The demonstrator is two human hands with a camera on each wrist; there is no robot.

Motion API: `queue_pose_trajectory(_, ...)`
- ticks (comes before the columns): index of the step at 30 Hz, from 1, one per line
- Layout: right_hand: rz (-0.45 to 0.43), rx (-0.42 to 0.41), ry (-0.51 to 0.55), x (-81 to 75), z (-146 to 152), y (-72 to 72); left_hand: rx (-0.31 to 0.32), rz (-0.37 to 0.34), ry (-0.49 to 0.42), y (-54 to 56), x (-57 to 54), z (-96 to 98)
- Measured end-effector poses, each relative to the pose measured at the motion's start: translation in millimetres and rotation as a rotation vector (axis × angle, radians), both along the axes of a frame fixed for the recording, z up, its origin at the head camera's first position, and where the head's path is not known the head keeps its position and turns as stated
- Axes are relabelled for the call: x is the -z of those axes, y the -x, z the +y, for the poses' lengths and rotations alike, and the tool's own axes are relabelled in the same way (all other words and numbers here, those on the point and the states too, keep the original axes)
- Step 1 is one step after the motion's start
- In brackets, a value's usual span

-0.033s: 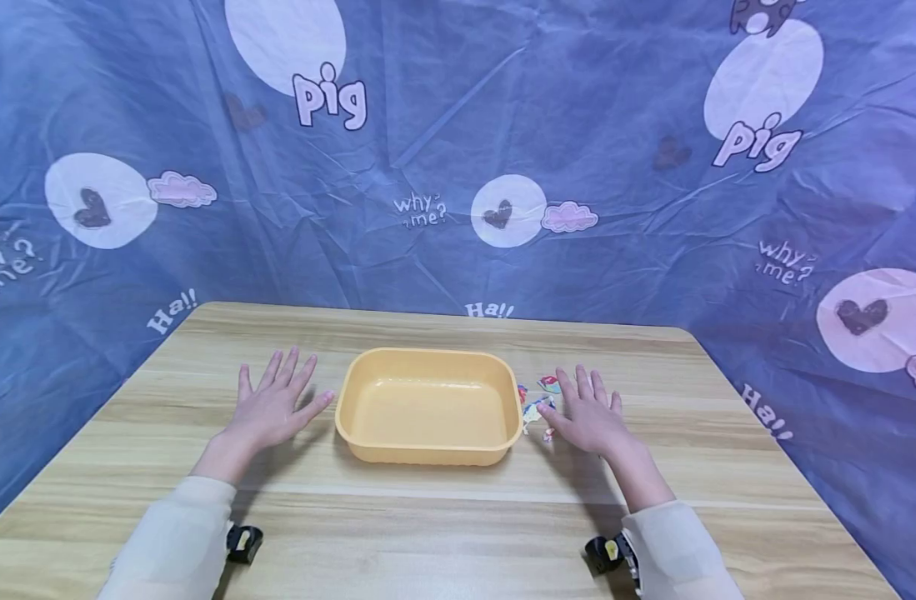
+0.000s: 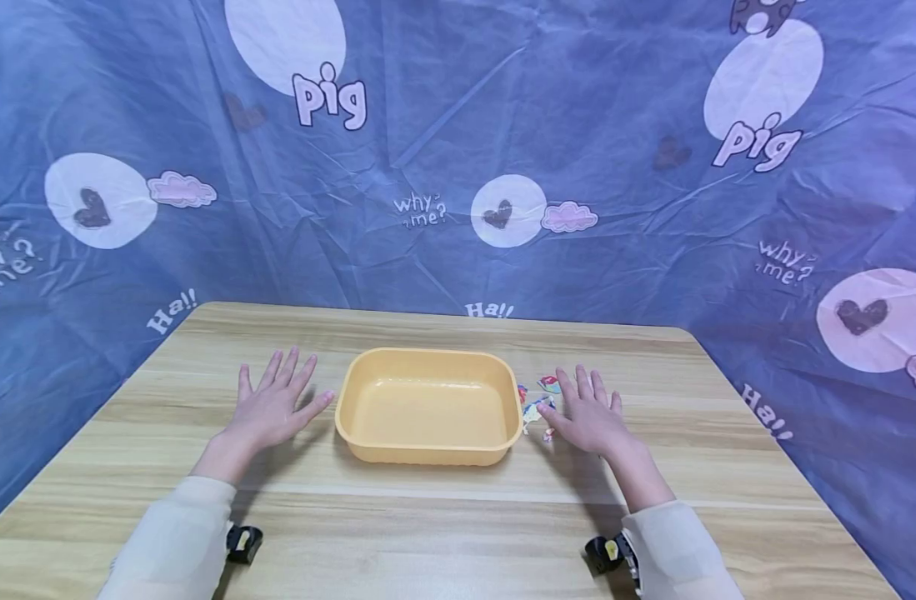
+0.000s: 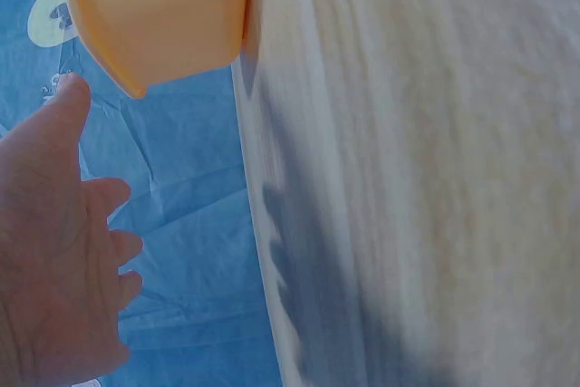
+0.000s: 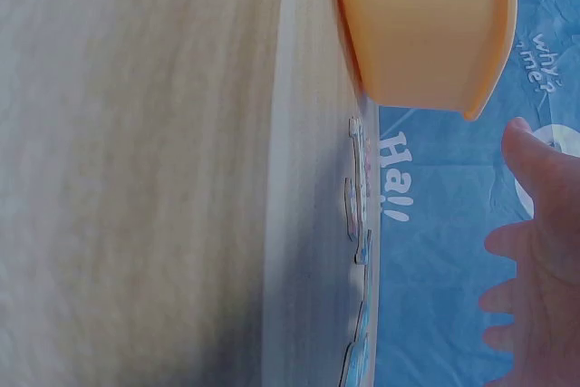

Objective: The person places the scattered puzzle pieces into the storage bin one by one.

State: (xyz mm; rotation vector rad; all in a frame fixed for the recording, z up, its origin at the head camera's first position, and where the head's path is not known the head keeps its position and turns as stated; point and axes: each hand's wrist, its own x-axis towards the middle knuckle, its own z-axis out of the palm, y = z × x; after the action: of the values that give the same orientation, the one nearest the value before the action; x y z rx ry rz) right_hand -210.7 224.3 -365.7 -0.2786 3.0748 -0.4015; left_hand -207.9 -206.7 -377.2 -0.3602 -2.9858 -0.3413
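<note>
A shallow yellow-orange plastic tray (image 2: 427, 457) with rounded corners stands on the table between the two hands, with nothing inside it. Left of it, my left hand (image 2: 273, 408) hovers over the wood with fingers spread and the thumb pointing toward the rim; in the left wrist view that hand (image 3: 54, 251) is apart from the tray (image 3: 163, 15). On the other side, my right hand (image 2: 593, 421) is held with spread fingers above several small flat colourful cutouts (image 2: 536, 412), partly hiding them. The right wrist view shows the cutouts (image 4: 360, 188) lying edge-on, below that hand (image 4: 553, 260). Neither hand holds anything.
The light wooden table (image 2: 427, 533) has rounded far corners. Behind it and along both sides hangs a blue printed cloth (image 2: 442, 125). Dark wrist-worn devices (image 2: 244, 543) sit at both sleeve cuffs.
</note>
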Motion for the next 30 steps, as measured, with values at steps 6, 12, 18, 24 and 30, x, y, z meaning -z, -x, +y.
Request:
queue_pose_trajectory(6,-0.009,-0.001,0.003,-1.0,0.2,0.7,-0.001,-0.007,-0.005,-0.6,-1.0,0.3)
queue_pose_trajectory(12,-0.005,-0.003,-0.011,-2.0,1.2,1.0,0.0,-0.02,-0.011,-1.0,-3.1,0.8)
queue_pose_trajectory(18,-0.001,-0.012,-0.018,-6.2,2.2,1.6,0.003,-0.012,-0.008,1.7,-5.4,2.0)
queue_pose_trajectory(24,0.024,-0.026,-0.024,-13.6,4.4,2.3,0.013,0.004,-0.015,5.1,-11.8,4.7)
queue_pose_trajectory(30,0.051,-0.057,-0.029,-22.9,7.6,3.3,0.02,0.032,-0.039,8.8,-22.1,9.3)
